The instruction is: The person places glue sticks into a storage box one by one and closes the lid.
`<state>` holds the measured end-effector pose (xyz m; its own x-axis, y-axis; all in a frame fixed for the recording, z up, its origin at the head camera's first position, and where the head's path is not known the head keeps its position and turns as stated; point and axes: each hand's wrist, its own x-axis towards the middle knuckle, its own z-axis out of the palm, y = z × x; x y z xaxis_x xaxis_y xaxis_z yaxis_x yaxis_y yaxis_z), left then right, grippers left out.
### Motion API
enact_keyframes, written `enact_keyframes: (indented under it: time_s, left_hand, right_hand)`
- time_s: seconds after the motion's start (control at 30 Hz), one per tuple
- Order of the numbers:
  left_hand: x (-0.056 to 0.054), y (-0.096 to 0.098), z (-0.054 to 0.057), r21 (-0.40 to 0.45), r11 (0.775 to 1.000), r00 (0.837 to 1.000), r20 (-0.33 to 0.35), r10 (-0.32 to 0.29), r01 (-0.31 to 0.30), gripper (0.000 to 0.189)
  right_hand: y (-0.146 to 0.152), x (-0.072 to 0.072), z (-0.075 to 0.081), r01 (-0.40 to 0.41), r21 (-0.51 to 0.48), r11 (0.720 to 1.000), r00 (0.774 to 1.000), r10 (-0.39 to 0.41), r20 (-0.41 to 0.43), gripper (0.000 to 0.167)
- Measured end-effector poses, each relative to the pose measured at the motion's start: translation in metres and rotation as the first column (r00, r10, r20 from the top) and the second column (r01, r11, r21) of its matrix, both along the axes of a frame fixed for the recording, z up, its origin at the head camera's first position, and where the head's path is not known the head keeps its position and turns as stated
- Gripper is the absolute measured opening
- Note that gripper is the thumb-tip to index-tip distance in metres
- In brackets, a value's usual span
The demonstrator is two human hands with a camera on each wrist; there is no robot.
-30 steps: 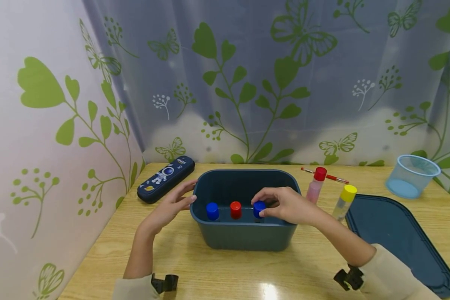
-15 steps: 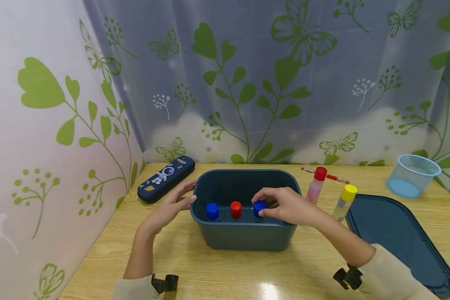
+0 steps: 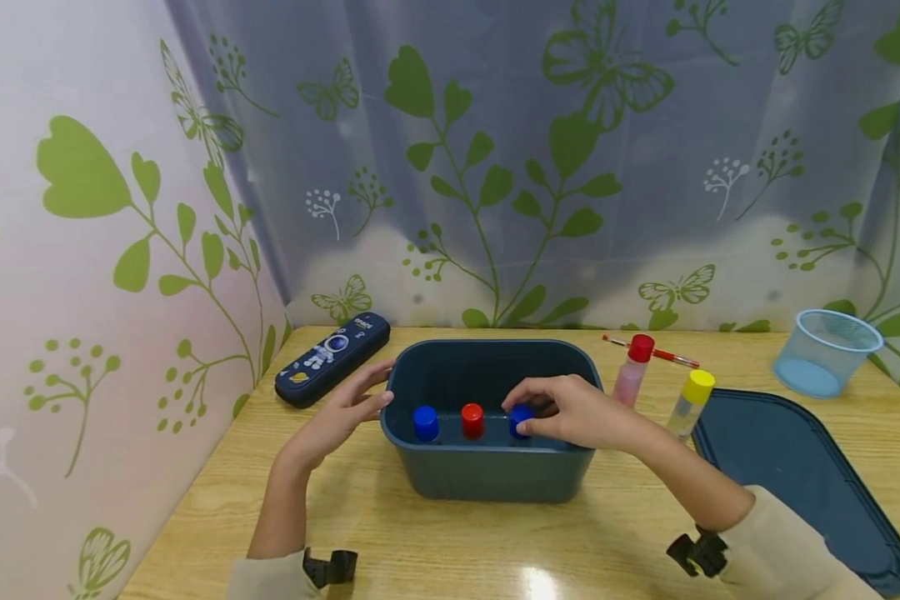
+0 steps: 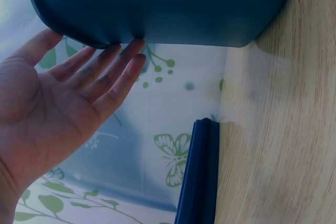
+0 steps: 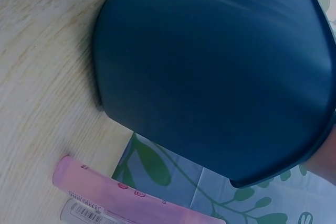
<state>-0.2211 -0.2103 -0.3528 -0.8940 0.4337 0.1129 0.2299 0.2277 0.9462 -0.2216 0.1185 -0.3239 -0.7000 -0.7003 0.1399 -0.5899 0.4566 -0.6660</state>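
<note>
Head view: a blue cap (image 3: pixel 520 415) is pinched between the thumb and fingers of the right hand (image 3: pixel 570 408), low inside the bin (image 3: pixel 495 477), at three o'clock from the red cap (image 3: pixel 472 419). For clean handling, the piece is best held upright, with even pressure on its sides, and the fingers should be parted only once its base is felt to be firm, so that the red cap is not knocked. The rim is crossed by the wrist at about four o'clock; clearance should be watched there. At nine o'clock the bin is touched by the nearly straight fingers of the left hand (image 3: pixel 337 423); a light steadying touch seems enough, since the bin might be slid by a hard push. A second blue cap (image 3: pixel 425 423) is seen at nine o'clock from the red one.

Whatever lies beneath the three caps is hidden by the bin's front wall, so whether the pinched piece is rested or lifted cannot be told. In the right wrist view the pinch is blocked by the bin. At three o'clock, the feet of the pink bottle (image 3: pixel 628 383) and the clear bottle (image 3: pixel 686 413) are covered by the arm. At four o'clock the lid (image 3: pixel 780 467) is partly covered by the right sleeve (image 3: pixel 783 554).
</note>
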Motion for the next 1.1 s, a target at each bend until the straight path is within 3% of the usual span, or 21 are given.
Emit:
enact_keyframes:
  time_s: [0.4, 0.67, 0.77, 0.9, 1.1]
  left_hand:
    - [0.0, 0.0, 0.001, 0.0, 1.0, 1.0, 0.002, 0.004, -0.004, 0.053]
    - [0.0, 0.001, 0.001, -0.006, 1.0, 1.0, 0.008, 0.005, -0.005, 0.053]
    - [0.0, 0.001, 0.001, -0.006, 1.0, 1.0, 0.007, 0.003, -0.003, 0.053]
    - [-0.001, 0.0, 0.001, -0.006, 1.0, 1.0, 0.008, 0.002, -0.002, 0.054]
    - [0.0, -0.002, 0.001, -0.011, 1.0, 1.0, 0.013, 0.008, -0.008, 0.053]
  right_hand:
    - [0.007, 0.003, 0.013, -0.008, -0.024, 1.0, 1.0, 0.009, 0.016, 0.025]
    - [0.036, 0.01, 0.034, 0.102, -0.097, 0.99, 0.994, -0.098, 0.043, 0.028]
    - [0.052, 0.013, 0.04, 0.15, -0.126, 0.981, 0.989, -0.15, 0.003, 0.026]
    - [0.076, 0.017, 0.044, 0.225, -0.139, 0.964, 0.968, -0.237, -0.079, 0.024]
    - [0.113, 0.016, 0.038, 0.379, -0.125, 0.917, 0.902, -0.396, -0.172, 0.026]
